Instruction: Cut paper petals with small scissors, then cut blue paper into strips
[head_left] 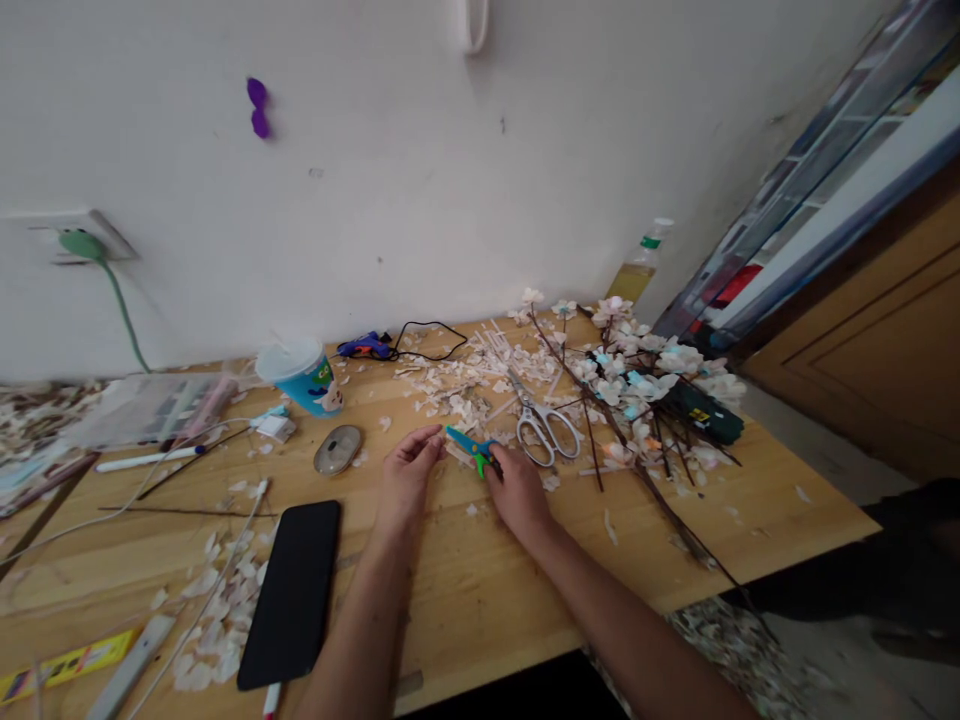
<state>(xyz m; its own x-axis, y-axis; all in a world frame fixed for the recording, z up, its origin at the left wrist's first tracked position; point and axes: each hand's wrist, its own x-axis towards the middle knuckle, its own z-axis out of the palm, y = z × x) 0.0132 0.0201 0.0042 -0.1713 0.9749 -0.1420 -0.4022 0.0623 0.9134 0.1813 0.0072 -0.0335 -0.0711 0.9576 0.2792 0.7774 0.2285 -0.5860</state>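
Near the middle of a wooden surface (465,590), the right hand (517,490) held small scissors (489,450), and the left hand (411,460) was just beside their blades. Larger scissors (546,435) lay behind and right of the right hand, their tips among loose petals (457,385) scattered toward the wall (420,200). Farther right sprawled flowering branches (615,390), with a bottle (631,280) behind them. Left of the loose petals lay a glue gun (367,346), then a cup (304,385), with a round object (337,450) before it. In the left foreground, a phone (292,590) lay right of a second petal patch (217,610).
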